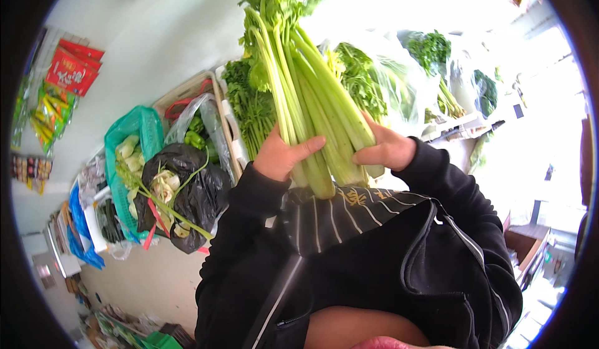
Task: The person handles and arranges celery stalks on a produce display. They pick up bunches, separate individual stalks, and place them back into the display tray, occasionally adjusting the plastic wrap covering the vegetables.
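Observation:
A large bunch of celery [318, 110] is held up in front of my chest, its leafy tops pointing away from me and its cut ends towards me. My left hand [283, 155] grips the stalks on the left, with the thumb laid across them. On the other side my right hand [386, 145] clasps the thick outer stalks near their base. The fingers of both hands are partly hidden behind the bunch. Below the cut ends is my dark striped apron [327, 222]. More leafy greens [250, 110] lie just beyond my left hand.
A crate [217, 110] holds bagged green peppers [194, 136]. A black plastic bag [201, 194] with trimmings and a teal basket [112, 138] of pale vegetables stand at left. Bagged greens [402, 82] lie at right. Red packets [75, 68] hang on the wall.

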Available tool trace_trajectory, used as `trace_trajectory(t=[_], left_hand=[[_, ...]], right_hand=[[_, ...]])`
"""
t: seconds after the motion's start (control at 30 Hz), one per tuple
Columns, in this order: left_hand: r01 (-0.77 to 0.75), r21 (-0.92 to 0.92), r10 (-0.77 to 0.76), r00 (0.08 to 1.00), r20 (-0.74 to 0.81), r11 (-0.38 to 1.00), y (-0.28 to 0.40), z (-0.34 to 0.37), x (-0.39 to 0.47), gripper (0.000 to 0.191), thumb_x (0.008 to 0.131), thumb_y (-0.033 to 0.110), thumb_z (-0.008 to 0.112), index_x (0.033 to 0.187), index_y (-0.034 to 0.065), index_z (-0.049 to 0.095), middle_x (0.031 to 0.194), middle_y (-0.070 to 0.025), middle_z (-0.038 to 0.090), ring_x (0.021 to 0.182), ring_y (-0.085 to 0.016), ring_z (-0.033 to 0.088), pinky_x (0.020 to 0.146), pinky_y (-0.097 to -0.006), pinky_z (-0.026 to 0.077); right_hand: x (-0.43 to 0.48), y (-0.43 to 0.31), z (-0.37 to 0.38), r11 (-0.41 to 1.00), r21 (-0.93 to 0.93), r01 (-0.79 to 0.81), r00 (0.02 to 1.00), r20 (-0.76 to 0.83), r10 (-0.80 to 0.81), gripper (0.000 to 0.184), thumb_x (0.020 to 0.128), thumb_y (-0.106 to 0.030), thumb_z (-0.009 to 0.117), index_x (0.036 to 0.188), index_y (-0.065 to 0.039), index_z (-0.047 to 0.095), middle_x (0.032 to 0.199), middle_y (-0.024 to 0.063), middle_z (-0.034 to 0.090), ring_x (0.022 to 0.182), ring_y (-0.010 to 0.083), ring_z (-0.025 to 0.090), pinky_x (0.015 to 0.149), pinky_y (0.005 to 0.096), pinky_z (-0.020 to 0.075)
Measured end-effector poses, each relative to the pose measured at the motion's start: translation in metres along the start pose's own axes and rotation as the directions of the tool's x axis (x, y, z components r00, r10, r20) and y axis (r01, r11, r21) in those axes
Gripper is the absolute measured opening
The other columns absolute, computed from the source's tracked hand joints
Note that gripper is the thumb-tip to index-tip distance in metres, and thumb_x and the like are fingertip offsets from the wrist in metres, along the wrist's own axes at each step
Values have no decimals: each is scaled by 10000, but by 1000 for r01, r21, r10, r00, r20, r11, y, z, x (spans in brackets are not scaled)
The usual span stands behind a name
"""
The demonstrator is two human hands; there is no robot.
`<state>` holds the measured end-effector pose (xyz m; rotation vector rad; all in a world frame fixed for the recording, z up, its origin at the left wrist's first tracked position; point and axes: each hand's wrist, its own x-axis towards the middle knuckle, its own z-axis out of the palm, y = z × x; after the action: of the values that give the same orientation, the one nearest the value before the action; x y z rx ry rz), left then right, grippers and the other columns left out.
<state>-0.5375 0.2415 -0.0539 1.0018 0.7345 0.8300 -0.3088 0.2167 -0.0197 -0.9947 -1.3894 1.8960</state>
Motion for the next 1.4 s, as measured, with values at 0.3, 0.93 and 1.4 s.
trace_trajectory(t=[0.3, 0.93, 1.4], left_hand=[[181, -156, -220, 932, -288, 971, -113, -58, -18, 563, 812, 12, 680, 1299, 19, 396, 1157, -109, 578, 1033, -223, 580, 894, -352, 471], [158, 19, -130, 869, -477, 987, -198, -102, 24, 536, 783, 38, 703, 1241, -15, 431, 1100, -125, 594, 973, -227, 593, 860, -343, 471], [303, -143, -332, 791, -514, 942, -228, -161, -8, 686, 813, 78, 691, 1344, -55, 277, 1087, -156, 628, 903, -232, 632, 886, -369, 477]], right_hand=[[58, 117, -1, 912, -231, -340, 939, -27, 343, 845, 701, -99, 649, 1398, -4, 181, 1057, 175, 577, 909, 214, 602, 758, 314, 506], [107, 234, -7, 920, -348, -178, 968, -229, 101, 947, 688, -146, 678, 1414, 14, 92, 1134, 293, 546, 1045, 362, 579, 875, 376, 470], [136, 324, -63, 662, -631, -406, 908, -198, 369, 847, 732, -348, 732, 1365, 41, 326, 1304, 246, 486, 1176, 321, 526, 971, 369, 432]])
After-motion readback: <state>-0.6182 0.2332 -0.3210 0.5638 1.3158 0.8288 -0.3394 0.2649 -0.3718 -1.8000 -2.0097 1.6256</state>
